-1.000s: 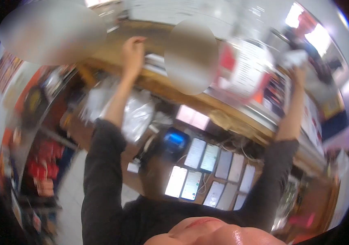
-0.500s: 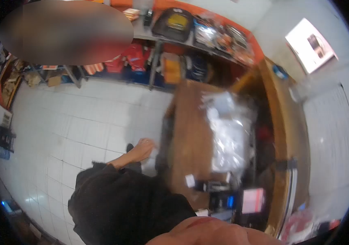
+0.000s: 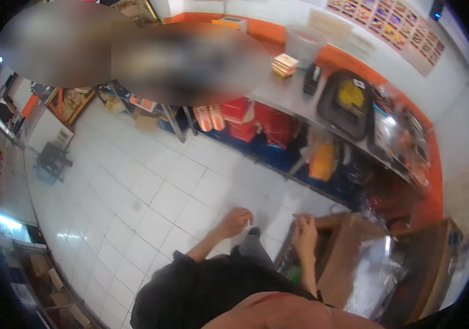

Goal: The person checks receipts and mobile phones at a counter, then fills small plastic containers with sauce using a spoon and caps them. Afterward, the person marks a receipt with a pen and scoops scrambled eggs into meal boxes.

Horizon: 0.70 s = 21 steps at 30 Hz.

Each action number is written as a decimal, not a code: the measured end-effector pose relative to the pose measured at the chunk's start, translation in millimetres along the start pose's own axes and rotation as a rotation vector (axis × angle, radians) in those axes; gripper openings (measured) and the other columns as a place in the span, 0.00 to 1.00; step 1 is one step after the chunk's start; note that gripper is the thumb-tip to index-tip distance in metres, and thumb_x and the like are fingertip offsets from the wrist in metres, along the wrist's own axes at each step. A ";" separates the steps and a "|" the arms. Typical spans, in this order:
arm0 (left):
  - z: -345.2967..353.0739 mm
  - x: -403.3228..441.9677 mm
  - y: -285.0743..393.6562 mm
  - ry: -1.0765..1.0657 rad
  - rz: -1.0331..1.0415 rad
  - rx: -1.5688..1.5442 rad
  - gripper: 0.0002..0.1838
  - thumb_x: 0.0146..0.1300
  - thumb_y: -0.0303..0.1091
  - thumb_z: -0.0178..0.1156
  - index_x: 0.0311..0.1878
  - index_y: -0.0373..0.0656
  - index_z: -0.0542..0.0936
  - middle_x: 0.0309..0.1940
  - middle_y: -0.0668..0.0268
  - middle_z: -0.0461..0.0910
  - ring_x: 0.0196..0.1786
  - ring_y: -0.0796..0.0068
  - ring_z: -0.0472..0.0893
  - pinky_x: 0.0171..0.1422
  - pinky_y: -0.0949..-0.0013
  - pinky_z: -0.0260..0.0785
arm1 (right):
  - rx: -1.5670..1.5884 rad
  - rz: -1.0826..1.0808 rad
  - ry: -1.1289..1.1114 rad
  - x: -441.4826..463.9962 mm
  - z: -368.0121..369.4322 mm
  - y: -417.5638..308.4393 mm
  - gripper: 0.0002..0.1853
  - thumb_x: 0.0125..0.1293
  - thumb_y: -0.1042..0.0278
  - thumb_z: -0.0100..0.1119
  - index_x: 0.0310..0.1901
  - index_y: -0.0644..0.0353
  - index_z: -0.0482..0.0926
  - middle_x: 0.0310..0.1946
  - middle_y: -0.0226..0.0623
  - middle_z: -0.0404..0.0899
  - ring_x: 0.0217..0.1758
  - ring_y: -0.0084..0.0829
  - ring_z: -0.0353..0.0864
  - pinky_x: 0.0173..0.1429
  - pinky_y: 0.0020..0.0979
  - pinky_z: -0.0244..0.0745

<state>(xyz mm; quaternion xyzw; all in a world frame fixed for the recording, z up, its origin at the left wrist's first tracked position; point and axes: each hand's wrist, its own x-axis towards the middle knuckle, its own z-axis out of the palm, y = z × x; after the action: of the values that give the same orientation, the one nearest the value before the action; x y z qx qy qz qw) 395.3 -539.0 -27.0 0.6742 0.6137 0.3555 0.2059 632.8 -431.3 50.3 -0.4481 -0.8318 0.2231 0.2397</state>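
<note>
My left hand [image 3: 235, 221] hangs in front of my body above the tiled floor, its fingers curled in. A small pale spot shows at its fingertips, too blurred to name. Off to the right, my right hand [image 3: 304, 231] is raised beside the corner of a brown wooden cabinet [image 3: 336, 263]. Its fingers look loosely bent and somewhat apart, with nothing visible in them. Clear plastic packaging [image 3: 368, 277] lies on top of the cabinet, close to my right forearm.
A metal counter [image 3: 278, 98] runs along the orange-edged wall, bearing a black tray [image 3: 327, 112] with a yellow item, small stacked boxes [image 3: 285, 64] and bagged goods [image 3: 401, 137]. Red packs [image 3: 275, 129] sit on the shelf beneath. A dark stool [image 3: 53, 159] stands left on white tiles [image 3: 135, 203].
My view has swung left, so the cabinet now sits lower right and more counter shows. My right hand has come into view; my left stays in front of my body.
</note>
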 end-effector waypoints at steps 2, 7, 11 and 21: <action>-11.5 15.2 -45.8 -0.088 -0.152 -0.041 0.06 0.59 0.30 0.52 0.38 0.42 0.77 0.38 0.59 0.78 0.45 0.57 0.76 0.52 0.57 0.66 | 0.002 0.056 -0.102 54.8 28.9 1.7 0.15 0.60 0.80 0.53 0.47 0.55 0.79 0.47 0.44 0.71 0.48 0.43 0.74 0.51 0.38 0.72; 33.7 -81.6 -301.0 -0.116 -0.629 0.191 0.18 0.67 0.38 0.45 0.54 0.41 0.76 0.56 0.53 0.75 0.60 0.57 0.72 0.66 0.57 0.62 | -0.017 -0.216 -0.185 198.0 106.4 -1.2 0.16 0.59 0.78 0.55 0.49 0.52 0.78 0.48 0.44 0.70 0.50 0.44 0.72 0.53 0.39 0.71; -49.2 -153.7 -299.3 0.008 -1.789 0.009 0.20 0.59 0.36 0.50 0.53 0.42 0.76 0.56 0.51 0.74 0.59 0.50 0.73 0.61 0.57 0.67 | -0.060 -0.374 -0.316 341.2 172.7 -30.6 0.15 0.60 0.75 0.55 0.49 0.51 0.78 0.43 0.43 0.72 0.47 0.44 0.74 0.49 0.40 0.72; -112.0 -159.6 -231.7 0.408 -1.990 0.156 0.08 0.40 0.31 0.67 0.26 0.58 0.85 0.35 0.66 0.83 0.40 0.63 0.82 0.41 0.59 0.76 | 0.243 -0.960 -0.711 523.0 401.5 -275.0 0.13 0.62 0.75 0.50 0.49 0.60 0.76 0.42 0.49 0.76 0.46 0.51 0.75 0.50 0.42 0.72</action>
<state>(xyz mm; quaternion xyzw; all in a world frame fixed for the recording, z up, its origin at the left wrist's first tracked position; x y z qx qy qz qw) 156.4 -674.8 -154.4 -0.2040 0.9408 0.0903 0.2551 -36.0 -185.3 0.1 0.1093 -0.9387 0.3194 0.0703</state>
